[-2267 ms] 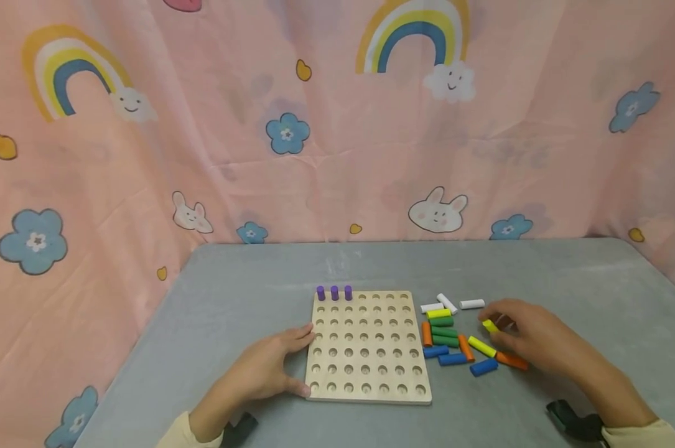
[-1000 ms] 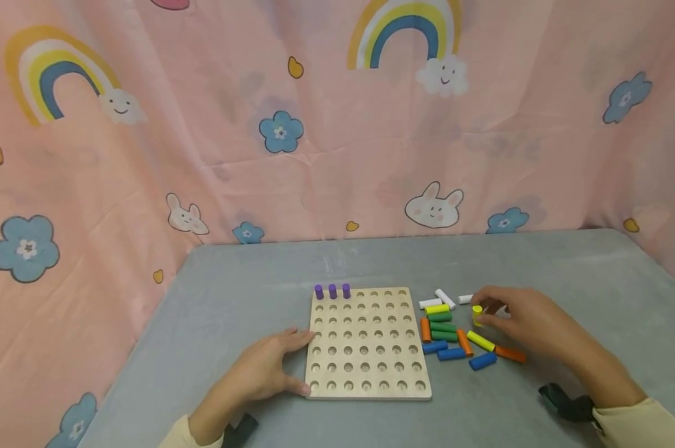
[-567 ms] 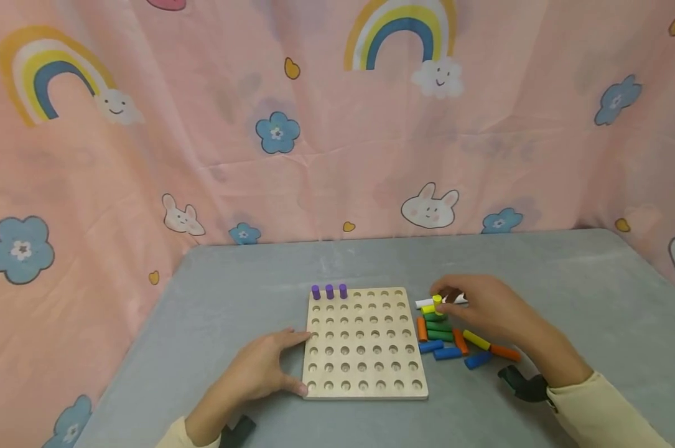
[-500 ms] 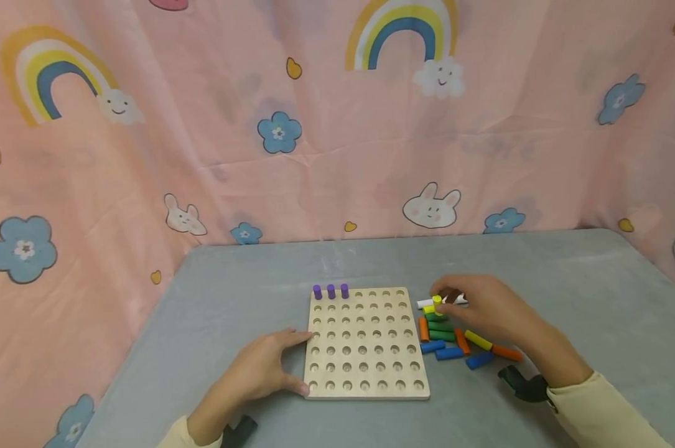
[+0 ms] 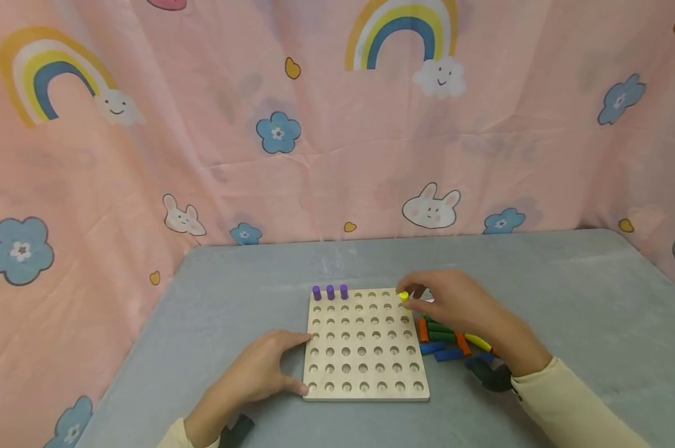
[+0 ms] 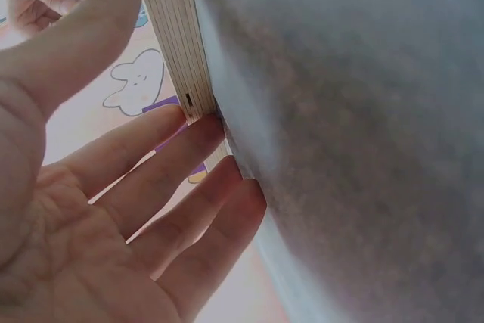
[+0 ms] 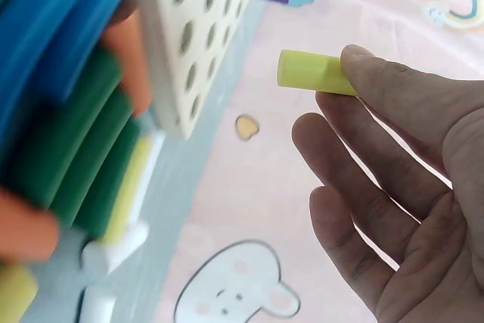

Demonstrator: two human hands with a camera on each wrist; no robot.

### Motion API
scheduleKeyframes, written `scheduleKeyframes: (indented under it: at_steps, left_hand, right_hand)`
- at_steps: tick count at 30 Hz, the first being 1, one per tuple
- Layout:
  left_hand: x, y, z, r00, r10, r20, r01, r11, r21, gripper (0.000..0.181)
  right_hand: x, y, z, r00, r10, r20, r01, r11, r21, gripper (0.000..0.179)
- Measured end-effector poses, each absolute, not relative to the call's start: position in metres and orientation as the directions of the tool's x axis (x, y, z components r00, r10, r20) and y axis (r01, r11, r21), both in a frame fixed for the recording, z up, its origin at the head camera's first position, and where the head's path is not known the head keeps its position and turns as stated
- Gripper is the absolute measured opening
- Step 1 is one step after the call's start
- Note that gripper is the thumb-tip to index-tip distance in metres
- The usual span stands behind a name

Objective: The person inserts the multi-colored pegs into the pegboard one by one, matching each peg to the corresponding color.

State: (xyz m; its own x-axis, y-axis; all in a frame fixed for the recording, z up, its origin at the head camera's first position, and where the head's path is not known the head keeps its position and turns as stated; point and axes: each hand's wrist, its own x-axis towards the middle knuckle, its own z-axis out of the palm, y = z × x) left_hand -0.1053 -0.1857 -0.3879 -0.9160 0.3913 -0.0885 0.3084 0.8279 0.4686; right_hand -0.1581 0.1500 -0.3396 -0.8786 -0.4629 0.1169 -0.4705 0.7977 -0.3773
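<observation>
A square wooden pegboard (image 5: pixel 369 343) with rows of round holes lies on the grey table. Three purple pegs (image 5: pixel 330 292) stand upright in its far row, starting at the left corner. My left hand (image 5: pixel 261 367) touches the board's left side, thumb at the near corner; the left wrist view shows its fairly straight fingers against the layered edge (image 6: pixel 178 35). Between thumb and fingertip my right hand (image 5: pixel 463 305) pinches a yellow peg (image 5: pixel 404 295) at the board's far right corner. The right wrist view shows the yellow peg (image 7: pixel 311 72) sticking out past the thumb, its other fingers loosely bent.
Right of the board lie loose pegs, partly hidden under my right hand and wrist: green (image 5: pixel 441 336), orange (image 5: pixel 423 330), blue (image 5: pixel 448 354) and yellow (image 5: pixel 479 342). White pegs (image 7: pixel 125 247) show in the right wrist view. A pink patterned curtain (image 5: pixel 315 186) hangs behind the table.
My right hand has turned the yellow peg upright and carried it left from beside the loose pegs to the board's far right corner. The left hand stays at the board's side.
</observation>
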Motion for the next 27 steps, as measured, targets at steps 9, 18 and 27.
scheduleKeyframes:
  at_steps: [9,18,27]
  left_hand:
    - [-0.105,-0.183,-0.387,-0.928,0.355,-0.116,0.260,0.836,0.483,0.088]
    - [-0.102,-0.183,-0.384,-0.931,0.344,-0.124,0.242,0.833,0.498,0.089]
    - [-0.101,-0.184,-0.384,-0.920,0.383,-0.086,0.289,0.809,0.512,0.091]
  right_hand:
    - [-0.162,0.123,-0.340,-0.839,-0.523,0.153,-0.536,0.741,-0.404,0.020]
    - [-0.169,0.102,-0.346,-0.847,-0.520,0.110,-0.510,0.735,-0.447,0.022]
    - [-0.178,0.077,-0.354,-0.808,-0.577,0.120,-0.564,0.697,-0.442,0.022]
